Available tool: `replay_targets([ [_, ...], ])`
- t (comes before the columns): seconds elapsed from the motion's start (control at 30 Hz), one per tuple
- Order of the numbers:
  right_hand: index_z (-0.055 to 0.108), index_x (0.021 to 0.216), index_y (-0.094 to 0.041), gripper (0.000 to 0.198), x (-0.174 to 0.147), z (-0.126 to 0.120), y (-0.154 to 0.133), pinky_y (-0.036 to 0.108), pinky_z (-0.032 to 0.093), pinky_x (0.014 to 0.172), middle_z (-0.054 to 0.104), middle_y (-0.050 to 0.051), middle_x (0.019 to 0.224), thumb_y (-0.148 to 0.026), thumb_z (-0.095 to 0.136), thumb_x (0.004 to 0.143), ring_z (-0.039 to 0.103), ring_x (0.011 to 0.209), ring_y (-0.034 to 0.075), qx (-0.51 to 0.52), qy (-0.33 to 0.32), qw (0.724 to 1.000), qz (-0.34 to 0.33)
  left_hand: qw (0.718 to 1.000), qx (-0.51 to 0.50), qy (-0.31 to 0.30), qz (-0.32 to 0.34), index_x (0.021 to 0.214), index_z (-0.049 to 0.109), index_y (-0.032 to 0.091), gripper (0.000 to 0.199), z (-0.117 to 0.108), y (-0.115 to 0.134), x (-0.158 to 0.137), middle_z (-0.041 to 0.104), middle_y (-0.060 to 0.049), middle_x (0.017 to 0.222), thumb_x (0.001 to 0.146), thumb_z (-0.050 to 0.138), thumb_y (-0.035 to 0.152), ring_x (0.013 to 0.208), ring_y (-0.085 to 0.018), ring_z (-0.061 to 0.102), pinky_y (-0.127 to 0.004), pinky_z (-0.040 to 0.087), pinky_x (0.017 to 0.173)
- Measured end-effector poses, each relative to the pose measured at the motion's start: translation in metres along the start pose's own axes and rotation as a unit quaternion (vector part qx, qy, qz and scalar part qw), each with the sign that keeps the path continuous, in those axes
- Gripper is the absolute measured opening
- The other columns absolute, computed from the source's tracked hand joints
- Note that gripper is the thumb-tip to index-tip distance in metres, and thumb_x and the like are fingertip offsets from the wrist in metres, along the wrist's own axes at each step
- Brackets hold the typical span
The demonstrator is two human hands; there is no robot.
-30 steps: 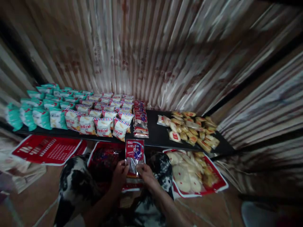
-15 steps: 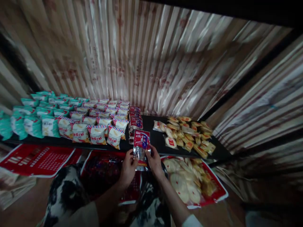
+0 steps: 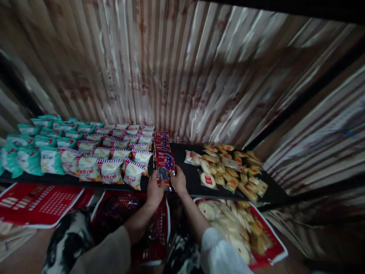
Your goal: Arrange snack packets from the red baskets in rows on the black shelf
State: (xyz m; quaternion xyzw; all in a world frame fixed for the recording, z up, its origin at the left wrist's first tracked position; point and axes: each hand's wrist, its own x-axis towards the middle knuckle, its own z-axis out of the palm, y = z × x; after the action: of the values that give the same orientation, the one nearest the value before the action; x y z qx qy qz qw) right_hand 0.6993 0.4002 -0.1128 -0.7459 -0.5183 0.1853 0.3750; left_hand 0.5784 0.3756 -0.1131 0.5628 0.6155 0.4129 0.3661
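Observation:
Between my two hands stands a red and purple snack packet (image 3: 165, 163) with a clear lower part, at the front of the black shelf (image 3: 185, 182). My left hand (image 3: 155, 188) grips its lower left side. The lower right side is pinched by my right hand (image 3: 178, 179). Directly behind it runs a row of matching red packets (image 3: 162, 141). White snack bags (image 3: 111, 170) with red and blue striped tops stand close to the left of my left hand.
Teal bags (image 3: 51, 160) fill the shelf's left end. Yellow-wrapped snacks (image 3: 228, 169) lie heaped to the right. Below the shelf are a red basket (image 3: 167, 228) of dark packets and another red basket (image 3: 281, 249) with pale round and yellow packs. Corrugated sheeting (image 3: 171, 76) backs the shelf.
Both hands have carried the packet forward, away from my body, to the front of the row of red packets. The view has also shifted slightly.

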Motion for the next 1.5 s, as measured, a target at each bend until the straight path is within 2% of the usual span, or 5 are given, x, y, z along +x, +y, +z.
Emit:
replay_targets([
  [0.5, 0.044, 0.134, -0.013, 0.048, -0.001, 0.01, -0.002, 0.029, 0.046, 0.09, 0.059, 0.014, 0.121, -0.025, 0.045, 0.088, 0.058, 0.111, 0.023, -0.113, -0.018, 0.993, 0.002, 0.985, 0.171, 0.023, 0.025, 0.129, 0.049, 0.009, 0.048, 0.012, -0.006, -0.002, 0.054, -0.015, 0.111, 0.081, 0.052, 0.012, 0.105, -0.024, 0.058, -0.035, 0.049, 0.092],
  [0.87, 0.057, 0.125, -0.017, 0.039, -0.004, 0.015, 0.003, 0.034, 0.047, 0.092, 0.054, 0.014, 0.122, -0.025, 0.043, 0.089, 0.053, 0.112, 0.025, -0.127, 0.024, 0.991, -0.042, 0.927, 0.293, 0.048, 0.228, 0.131, 0.05, 0.015, 0.05, 0.012, -0.009, -0.017, 0.048, -0.014, 0.138, 0.081, 0.047, 0.011, 0.131, -0.03, 0.039, -0.046, 0.038, 0.106],
  [1.03, 0.064, 0.117, -0.012, 0.036, 0.008, 0.018, 0.001, 0.041, 0.036, 0.107, 0.05, 0.014, 0.136, -0.021, 0.043, 0.089, 0.041, 0.126, 0.027, -0.129, 0.059, 0.974, -0.175, 0.905, 0.319, 0.016, 0.28, 0.129, 0.051, 0.01, 0.046, 0.018, -0.027, -0.013, 0.05, -0.016, 0.139, 0.084, 0.043, 0.012, 0.136, -0.03, 0.036, -0.046, 0.04, 0.105],
  [1.2, 0.058, 0.127, -0.014, 0.042, 0.029, 0.023, -0.016, 0.045, 0.032, 0.111, 0.048, 0.013, 0.141, -0.031, 0.045, 0.092, 0.027, 0.138, 0.029, -0.157, -0.004, 0.95, -0.271, 0.902, 0.309, 0.033, 0.298, 0.124, 0.055, 0.009, 0.042, 0.018, -0.035, -0.011, 0.053, -0.018, 0.135, 0.084, 0.044, 0.014, 0.133, -0.031, 0.041, -0.046, 0.042, 0.105],
  [1.5, 0.052, 0.134, -0.03, 0.047, 0.044, 0.032, -0.019, 0.049, 0.037, 0.104, 0.035, 0.009, 0.15, -0.041, 0.052, 0.088, 0.028, 0.138, 0.035, -0.215, -0.102, 0.953, -0.187, 0.902, 0.294, 0.036, 0.313, 0.118, 0.057, 0.008, 0.038, 0.017, -0.031, -0.005, 0.056, -0.02, 0.126, 0.082, 0.047, 0.017, 0.123, -0.033, 0.049, -0.05, 0.045, 0.1],
])
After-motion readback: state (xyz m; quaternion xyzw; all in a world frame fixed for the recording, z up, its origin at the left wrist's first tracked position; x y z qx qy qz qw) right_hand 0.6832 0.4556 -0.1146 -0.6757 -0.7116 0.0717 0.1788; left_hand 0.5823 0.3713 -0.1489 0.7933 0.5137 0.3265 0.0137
